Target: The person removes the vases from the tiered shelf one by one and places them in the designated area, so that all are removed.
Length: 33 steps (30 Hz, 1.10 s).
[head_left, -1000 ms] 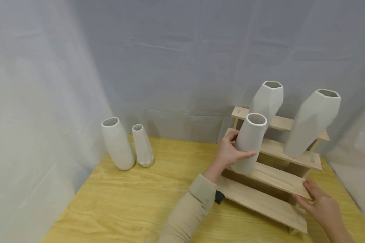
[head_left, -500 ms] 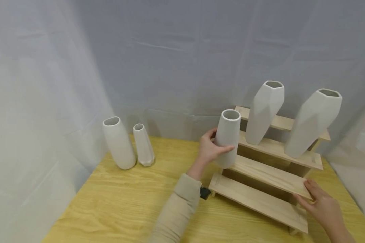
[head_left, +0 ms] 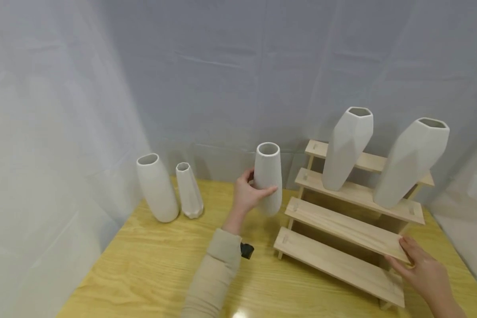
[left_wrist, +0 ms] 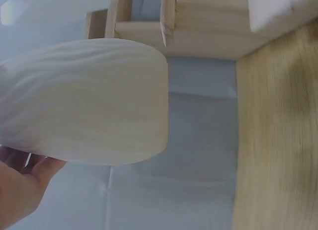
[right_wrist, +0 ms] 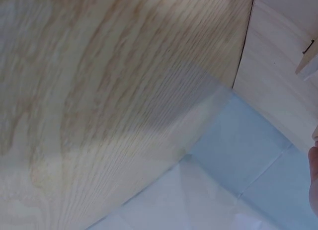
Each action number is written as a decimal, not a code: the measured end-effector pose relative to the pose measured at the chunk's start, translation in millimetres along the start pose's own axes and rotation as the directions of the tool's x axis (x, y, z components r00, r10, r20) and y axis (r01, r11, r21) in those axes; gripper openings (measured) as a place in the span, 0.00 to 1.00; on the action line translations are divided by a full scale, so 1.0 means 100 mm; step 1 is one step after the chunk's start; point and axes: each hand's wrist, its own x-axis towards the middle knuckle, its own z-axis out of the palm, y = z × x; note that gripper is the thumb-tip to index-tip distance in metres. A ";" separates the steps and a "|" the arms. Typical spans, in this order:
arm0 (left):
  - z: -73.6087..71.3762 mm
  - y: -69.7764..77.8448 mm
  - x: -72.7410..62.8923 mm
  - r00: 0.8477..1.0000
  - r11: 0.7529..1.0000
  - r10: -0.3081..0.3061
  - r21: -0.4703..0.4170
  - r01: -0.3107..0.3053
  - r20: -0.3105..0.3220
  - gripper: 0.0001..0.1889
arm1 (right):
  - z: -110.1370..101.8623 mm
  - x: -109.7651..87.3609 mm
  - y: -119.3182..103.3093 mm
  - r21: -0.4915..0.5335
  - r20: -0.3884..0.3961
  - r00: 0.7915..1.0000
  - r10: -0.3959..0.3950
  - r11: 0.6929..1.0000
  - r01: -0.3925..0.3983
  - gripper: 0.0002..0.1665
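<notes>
My left hand [head_left: 246,195] grips a smooth white vase [head_left: 268,179] around its side, thumb across the front. In the left wrist view the vase [left_wrist: 94,103] fills much of the picture, its base apart from the tabletop. It hangs to the left of a wooden tiered display stand [head_left: 343,225]. My right hand [head_left: 426,271] holds the right end of the stand's second tier from the bottom, fingers on top and thumb at the front edge. Only a sliver of that hand [right_wrist: 314,175] enters the right wrist view.
Two faceted white vases, a left one [head_left: 343,150] and a right one [head_left: 411,163], stand on the stand's third tier. At the left of the yellow wooden table [head_left: 151,269] are a rounded white vase [head_left: 157,190] and a slim ribbed vase [head_left: 190,192]. Grey sheeting [head_left: 222,88] hangs behind.
My left hand has carried the smooth vase leftward from the second tier, past the stand's left end, over the table. My right hand has stayed on the stand.
</notes>
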 end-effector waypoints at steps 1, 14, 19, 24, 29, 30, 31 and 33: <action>-0.04 -0.02 0.00 1.000 1.000 -0.014 0.007 0.014 -0.007 0.35 | 0.00 0.00 0.00 -0.001 0.000 1.000 0.001 1.000 -0.001 0.41; -0.39 -0.27 0.04 0.982 0.997 -0.022 0.068 0.035 -0.187 0.34 | -0.02 0.00 0.01 0.006 -0.002 1.000 -0.004 1.000 0.004 0.40; -0.52 -0.38 0.04 0.971 0.992 -0.031 0.112 0.059 -0.236 0.33 | 0.00 0.00 -0.01 0.006 -0.008 1.000 -0.024 1.000 0.024 0.40; -0.61 -0.50 0.06 0.962 0.985 -0.009 0.166 0.057 -0.275 0.33 | 0.01 0.00 -0.01 0.000 -0.013 0.999 -0.032 0.999 0.032 0.39; -0.68 -0.63 0.08 0.958 0.982 -0.009 0.180 0.063 -0.286 0.34 | -0.01 0.00 0.00 0.001 -0.002 1.000 -0.013 1.000 0.013 0.40; -0.70 -0.65 0.08 0.957 0.982 -0.005 0.179 0.060 -0.289 0.34 | -0.01 0.00 0.00 0.000 0.001 1.000 -0.011 1.000 0.011 0.40; -0.71 -0.67 0.08 0.956 0.981 -0.002 0.185 0.059 -0.293 0.34 | -0.01 0.00 -0.01 0.000 0.001 1.000 -0.011 1.000 0.011 0.40; -0.74 -0.70 0.09 0.955 0.979 0.005 0.198 0.056 -0.296 0.34 | 0.00 0.00 0.00 -0.002 -0.007 1.000 -0.020 1.000 0.020 0.40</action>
